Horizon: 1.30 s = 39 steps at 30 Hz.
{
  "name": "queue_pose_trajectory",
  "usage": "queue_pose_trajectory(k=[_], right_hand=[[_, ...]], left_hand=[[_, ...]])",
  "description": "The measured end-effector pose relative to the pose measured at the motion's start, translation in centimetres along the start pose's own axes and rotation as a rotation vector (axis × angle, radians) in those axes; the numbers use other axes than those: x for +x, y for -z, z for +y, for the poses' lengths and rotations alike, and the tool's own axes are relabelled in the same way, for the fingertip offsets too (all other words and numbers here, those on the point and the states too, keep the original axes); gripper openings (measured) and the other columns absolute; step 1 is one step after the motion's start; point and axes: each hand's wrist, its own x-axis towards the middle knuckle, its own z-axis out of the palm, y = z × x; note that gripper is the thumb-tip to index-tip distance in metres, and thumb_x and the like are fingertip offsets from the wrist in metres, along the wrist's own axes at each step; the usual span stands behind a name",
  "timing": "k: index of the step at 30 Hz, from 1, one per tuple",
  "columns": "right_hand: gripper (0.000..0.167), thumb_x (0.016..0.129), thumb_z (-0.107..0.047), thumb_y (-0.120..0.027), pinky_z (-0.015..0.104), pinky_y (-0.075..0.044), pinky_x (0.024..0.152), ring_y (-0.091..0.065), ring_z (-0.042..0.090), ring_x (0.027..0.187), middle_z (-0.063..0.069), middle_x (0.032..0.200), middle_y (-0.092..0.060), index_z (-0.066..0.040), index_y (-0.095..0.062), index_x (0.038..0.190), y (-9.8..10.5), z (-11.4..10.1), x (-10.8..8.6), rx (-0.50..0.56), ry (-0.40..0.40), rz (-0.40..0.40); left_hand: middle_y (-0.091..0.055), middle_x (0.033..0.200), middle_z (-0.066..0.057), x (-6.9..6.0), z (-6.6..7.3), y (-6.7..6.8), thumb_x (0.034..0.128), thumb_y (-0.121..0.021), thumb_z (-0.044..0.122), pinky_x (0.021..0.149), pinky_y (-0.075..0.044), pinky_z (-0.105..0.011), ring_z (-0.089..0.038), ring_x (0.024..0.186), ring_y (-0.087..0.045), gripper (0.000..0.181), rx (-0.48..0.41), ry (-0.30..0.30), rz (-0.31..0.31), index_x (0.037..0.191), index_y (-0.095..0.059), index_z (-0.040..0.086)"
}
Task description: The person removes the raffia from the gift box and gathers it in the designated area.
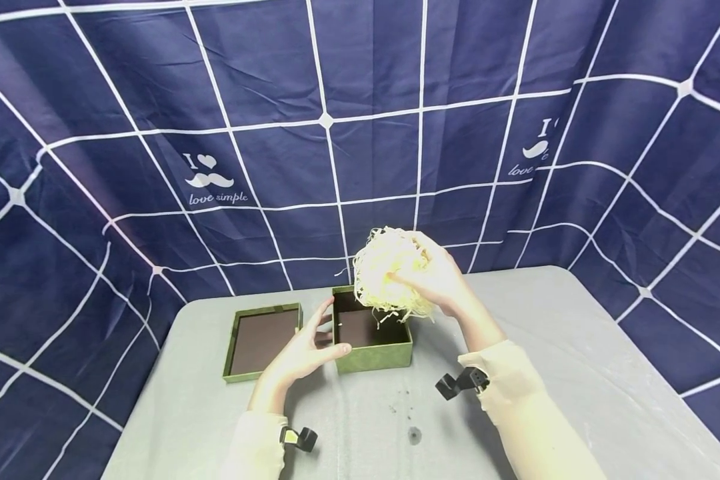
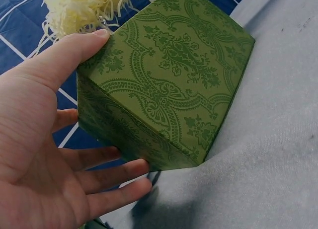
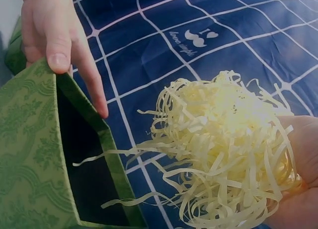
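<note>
A green patterned box [image 1: 374,359] with a dark inside stands uncovered on the table. My left hand [image 1: 305,350] is at its left side: the thumb rests on the near left corner of the rim, and the other fingers stretch, fairly straight, along the side wall [image 2: 124,122]. My right hand [image 1: 438,277] grips a fluffy bunch of pale yellow shredded paper [image 3: 223,154] above the box's right part. Loose strands hang from the bunch toward the opening. Some of the right fingers are hidden behind the paper.
Left of the box lies a shallow green lid [image 1: 264,340], its dark inner side up. Both stand on a grey-covered table [image 1: 360,427] with a dark spot near the front. A dark blue curtain [image 1: 372,160] with white lines surrounds the back and sides.
</note>
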Motion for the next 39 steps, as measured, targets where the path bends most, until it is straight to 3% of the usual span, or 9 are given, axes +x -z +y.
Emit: queue_pose_trajectory(k=[5, 16, 26, 31, 39], right_hand=[[0.070, 0.087, -0.010, -0.089, 0.043, -0.048, 0.104, -0.057, 0.025, 0.117, 0.011, 0.139, -0.068, -0.019, -0.063, 0.152, 1.0, 0.0, 0.1, -0.004, -0.010, 0.014], [0.074, 0.089, -0.008, -0.090, 0.025, -0.046, 0.104, -0.057, 0.015, 0.119, 0.007, 0.141, -0.065, -0.015, -0.059, 0.155, 4.8, 0.6, 0.0, 0.010, -0.025, 0.113], [0.071, 0.089, -0.005, -0.088, 0.016, -0.053, 0.088, -0.061, 0.011, 0.107, -0.005, 0.124, -0.064, -0.014, -0.060, 0.154, 8.3, 3.1, -1.5, -0.028, -0.068, 0.201], [0.071, 0.090, -0.004, -0.086, 0.016, -0.056, 0.082, -0.062, 0.010, 0.102, -0.005, 0.119, -0.064, -0.013, -0.058, 0.154, 8.9, 4.8, -2.5, -0.020, -0.094, 0.199], [0.073, 0.091, -0.003, -0.085, 0.015, -0.053, 0.085, -0.061, 0.007, 0.103, -0.009, 0.121, -0.062, -0.010, -0.055, 0.157, 9.1, 7.7, -4.2, -0.015, -0.128, 0.219]], left_hand=[[-0.038, 0.170, -0.025, 0.1, 0.0, 0.0, 0.0953, -0.087, 0.034, 0.114, -0.049, -0.062, -0.045, 0.142, -0.056, 0.104, 0.001, -0.004, -0.008, 0.176, -0.021, 0.032], [-0.037, 0.171, -0.025, 0.1, 0.0, 0.0, 0.0950, -0.087, 0.034, 0.114, -0.049, -0.062, -0.044, 0.143, -0.056, 0.105, -0.011, -0.002, -0.007, 0.176, -0.020, 0.033], [-0.035, 0.173, -0.021, 0.0, 0.1, 0.1, 0.0951, -0.087, 0.035, 0.115, -0.048, -0.061, -0.043, 0.145, -0.054, 0.105, -0.025, 0.009, -0.017, 0.176, -0.019, 0.037], [-0.035, 0.172, -0.022, 0.0, 0.2, 0.2, 0.0955, -0.087, 0.034, 0.115, -0.048, -0.061, -0.043, 0.144, -0.055, 0.105, -0.020, 0.002, -0.018, 0.176, -0.019, 0.034], [-0.037, 0.171, -0.022, 0.0, 0.2, 0.1, 0.0958, -0.087, 0.033, 0.116, -0.048, -0.061, -0.044, 0.144, -0.055, 0.106, -0.003, -0.001, -0.022, 0.176, -0.019, 0.033]])
